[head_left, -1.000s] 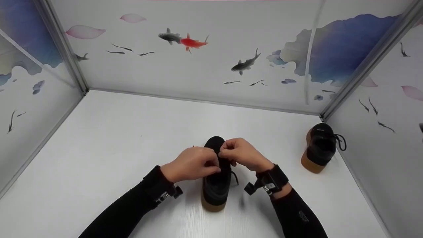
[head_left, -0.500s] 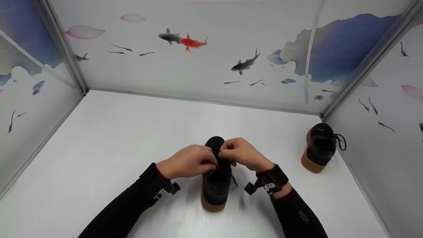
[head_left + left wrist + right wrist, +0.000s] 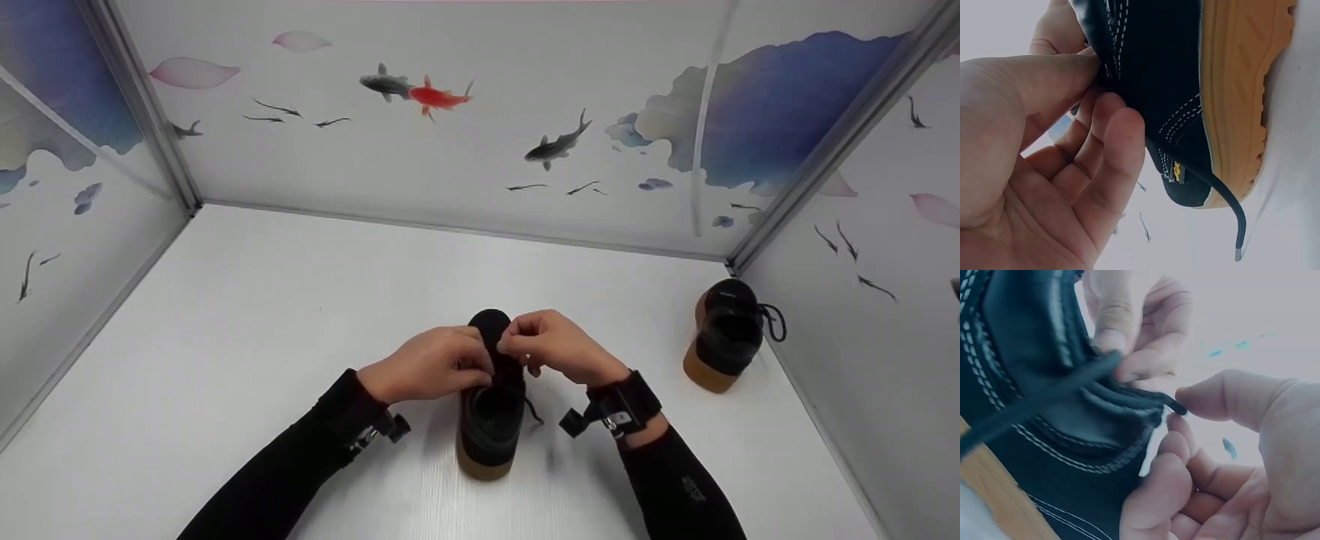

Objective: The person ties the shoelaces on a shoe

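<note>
A black lace-up shoe (image 3: pixel 491 439) with a tan sole stands upright, toe away from me. My left hand (image 3: pixel 431 365) bends over its left side, thumb and index finger pinching at the lacing; in the left wrist view a dark shoelace (image 3: pixel 1229 197) with a metal tip hangs past these fingers. From the right, my right hand (image 3: pixel 562 349) reaches over the shoe's front. Its thumb and index finger pinch a short stretch of lace (image 3: pixel 1175 405) beside the eyelet flap in the right wrist view. Much of the lacing is hidden behind my fingers.
A second black shoe (image 3: pixel 727 337) with a tan sole stands at the right, its lace looped out beside it. White panels (image 3: pixel 465 172) printed with fish and petals enclose the white surface (image 3: pixel 262 315) at the back and sides.
My left hand has shifted slightly left and away from me, uncovering more of the shoe's opening. The right hand has moved slightly right. Both shoes stay in place.
</note>
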The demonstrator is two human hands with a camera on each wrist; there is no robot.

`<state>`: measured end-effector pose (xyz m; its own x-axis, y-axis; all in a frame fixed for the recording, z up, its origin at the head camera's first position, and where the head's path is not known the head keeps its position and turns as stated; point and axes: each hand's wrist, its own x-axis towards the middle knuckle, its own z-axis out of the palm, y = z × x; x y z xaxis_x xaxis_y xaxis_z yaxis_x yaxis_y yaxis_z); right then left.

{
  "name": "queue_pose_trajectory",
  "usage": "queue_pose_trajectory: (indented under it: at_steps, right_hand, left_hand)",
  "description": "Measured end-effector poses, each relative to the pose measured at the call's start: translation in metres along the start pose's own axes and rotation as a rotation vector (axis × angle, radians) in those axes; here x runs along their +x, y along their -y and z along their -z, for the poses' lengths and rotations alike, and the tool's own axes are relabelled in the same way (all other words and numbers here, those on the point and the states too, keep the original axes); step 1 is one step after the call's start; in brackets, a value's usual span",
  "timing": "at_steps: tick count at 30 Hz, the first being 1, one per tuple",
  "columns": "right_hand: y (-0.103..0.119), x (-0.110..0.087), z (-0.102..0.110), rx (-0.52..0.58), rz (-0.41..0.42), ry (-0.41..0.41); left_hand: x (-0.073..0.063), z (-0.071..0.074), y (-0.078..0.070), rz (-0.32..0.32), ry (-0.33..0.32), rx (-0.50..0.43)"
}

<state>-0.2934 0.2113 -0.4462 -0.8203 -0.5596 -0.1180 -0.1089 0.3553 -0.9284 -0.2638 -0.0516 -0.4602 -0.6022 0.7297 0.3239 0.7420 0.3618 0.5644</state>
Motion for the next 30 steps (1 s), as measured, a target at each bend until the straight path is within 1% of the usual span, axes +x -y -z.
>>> queue_pose_trajectory:
  at_steps: [3, 5, 10, 13, 15, 19, 23, 26, 30]
  right_hand:
    - [0.0, -0.002, 0.006, 0.0, -0.003, 0.031]
    - [0.0, -0.003, 0.009, -0.018, 0.005, 0.07]
    - [0.003, -0.009, 0.015, -0.101, 0.048, 0.189]
    - [0.007, -0.013, 0.017, -0.174, 0.06, 0.224]
    - [0.012, -0.016, 0.017, -0.241, 0.061, 0.221]
    - [0.021, -0.022, 0.013, -0.391, 0.079, 0.191]
    - [0.027, -0.026, 0.003, -0.486, 0.118, 0.168]
    - [0.03, -0.027, -0.004, -0.549, 0.142, 0.156]
    - [0.03, -0.026, -0.011, -0.631, 0.171, 0.144]
  left_hand:
    - [0.0, 0.001, 0.001, 0.018, -0.003, -0.022]
    - [0.0, 0.001, 0.001, 0.025, -0.007, -0.034]
    - [-0.001, 0.001, 0.004, 0.048, -0.017, -0.057]
    - [-0.001, 0.002, 0.002, 0.072, -0.021, -0.06]
    - [0.0, 0.002, 0.001, 0.092, -0.025, -0.057]
    - [-0.001, 0.003, -0.001, 0.125, -0.036, -0.067]
    - [-0.001, 0.002, -0.002, 0.143, -0.049, -0.087]
    - [-0.001, 0.001, -0.002, 0.135, -0.057, -0.08]
    - [0.0, -0.003, -0.003, 0.092, -0.063, -0.028]
